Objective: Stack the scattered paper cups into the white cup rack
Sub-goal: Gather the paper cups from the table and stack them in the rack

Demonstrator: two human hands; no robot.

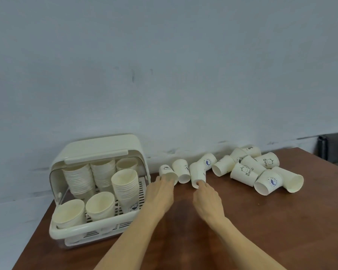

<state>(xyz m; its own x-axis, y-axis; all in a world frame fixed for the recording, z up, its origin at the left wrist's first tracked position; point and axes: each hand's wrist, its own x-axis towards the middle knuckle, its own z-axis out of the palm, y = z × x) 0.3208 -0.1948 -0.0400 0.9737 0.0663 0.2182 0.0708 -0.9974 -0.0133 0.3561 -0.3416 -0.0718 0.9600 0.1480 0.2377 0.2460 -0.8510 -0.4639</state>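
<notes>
A pale wall [164, 65] fills the upper frame above the brown table [242, 230]. White cup rack [98, 228] lower left, holding stacks. Scattered paper cups [246, 170] centre-right. Left hand [161, 189] and right hand [207, 199] each reach a cup; their fingertips are hidden, so neither grip can be told.

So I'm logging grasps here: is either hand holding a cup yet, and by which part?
Neither clearly grips yet. The left hand touches the rim of the leftmost cup; the right hand has fingertips at the mouth of a tipped cup.

Bare table [242, 230] in front; rack [98, 191] left, cups [248, 168] crowding the rear.
</notes>
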